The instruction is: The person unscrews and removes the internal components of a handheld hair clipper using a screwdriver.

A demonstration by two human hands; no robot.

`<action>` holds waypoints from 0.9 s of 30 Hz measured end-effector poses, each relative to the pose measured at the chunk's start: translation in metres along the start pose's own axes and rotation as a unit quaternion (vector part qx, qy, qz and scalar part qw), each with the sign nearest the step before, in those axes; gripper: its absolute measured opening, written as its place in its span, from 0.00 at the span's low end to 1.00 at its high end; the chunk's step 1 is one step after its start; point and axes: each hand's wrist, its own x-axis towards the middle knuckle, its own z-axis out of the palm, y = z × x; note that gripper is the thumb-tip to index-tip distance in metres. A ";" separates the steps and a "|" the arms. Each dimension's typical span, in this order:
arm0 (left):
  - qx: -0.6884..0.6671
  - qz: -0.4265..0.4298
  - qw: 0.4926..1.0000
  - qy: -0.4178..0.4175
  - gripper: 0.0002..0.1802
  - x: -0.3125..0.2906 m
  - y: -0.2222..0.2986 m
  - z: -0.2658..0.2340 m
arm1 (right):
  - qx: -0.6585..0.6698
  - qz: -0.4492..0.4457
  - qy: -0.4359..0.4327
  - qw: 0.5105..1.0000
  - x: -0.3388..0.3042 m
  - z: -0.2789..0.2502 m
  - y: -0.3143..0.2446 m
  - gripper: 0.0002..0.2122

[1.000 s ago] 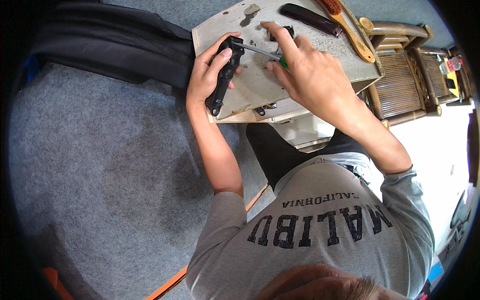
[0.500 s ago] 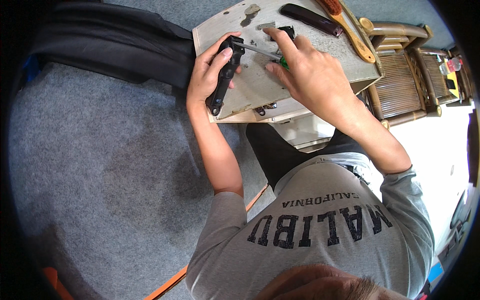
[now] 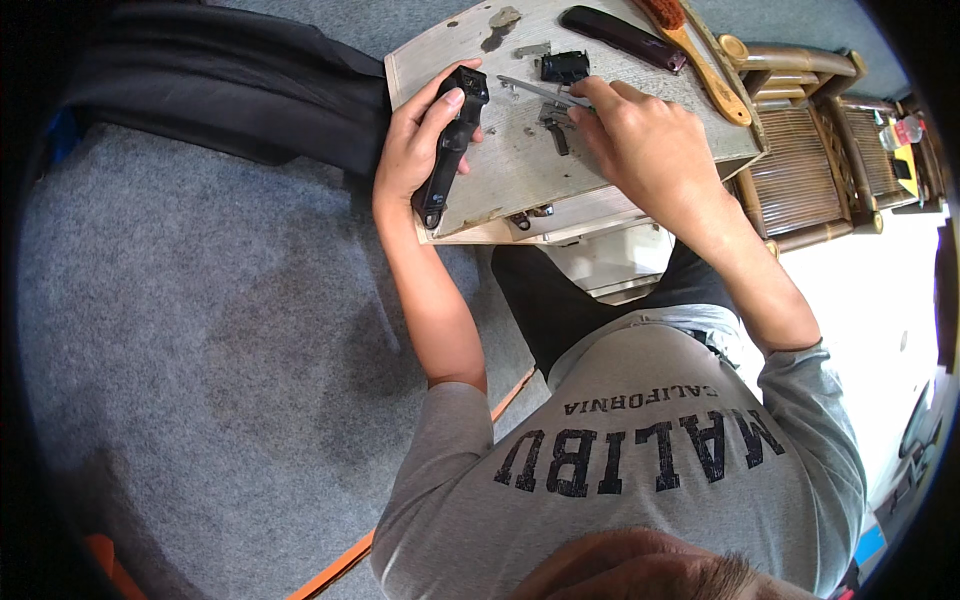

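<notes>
My left hand point(image 3: 402, 155) is wrapped round a black hair clipper body point(image 3: 452, 155), held upright at the table's left edge, its top end showing exposed inner parts. In my right hand point(image 3: 655, 145) is a screwdriver point(image 3: 540, 92), pinched between thumb and fingers; its thin metal shaft points left, its tip apart from the clipper, and its handle is hidden by the hand. Just beyond the shaft lies a black ribbed part point(image 3: 565, 67). A small metal plate point(image 3: 533, 50) sits beside that, and a dark small piece point(image 3: 558, 138) lies near my right fingertips.
The worn wooden tabletop point(image 3: 500, 190) has stains and a partly open drawer below. Along its far side lie a dark elongated case point(image 3: 622, 38) and a wooden-handled brush point(image 3: 710, 75). Bamboo chairs point(image 3: 800, 165) stand at right, black cloth point(image 3: 230, 90) at left.
My right hand has moved right and slightly down, drawing the screwdriver tip away from the clipper's top. The black ribbed part and small pieces are now uncovered. My left hand stays in place.
</notes>
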 end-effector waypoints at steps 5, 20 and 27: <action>0.004 -0.002 1.000 0.002 0.24 -0.001 -0.001 0.000 | 0.002 0.005 0.005 1.000 0.004 0.002 0.012 0.11; -0.015 -0.033 0.999 -0.039 0.24 -0.004 -0.010 -0.012 | 0.323 0.033 -0.031 0.945 0.051 0.021 0.000 0.14; -0.013 -0.043 0.998 -0.050 0.26 -0.003 -0.011 -0.017 | 0.404 -0.089 -0.025 0.910 0.086 0.047 0.006 0.14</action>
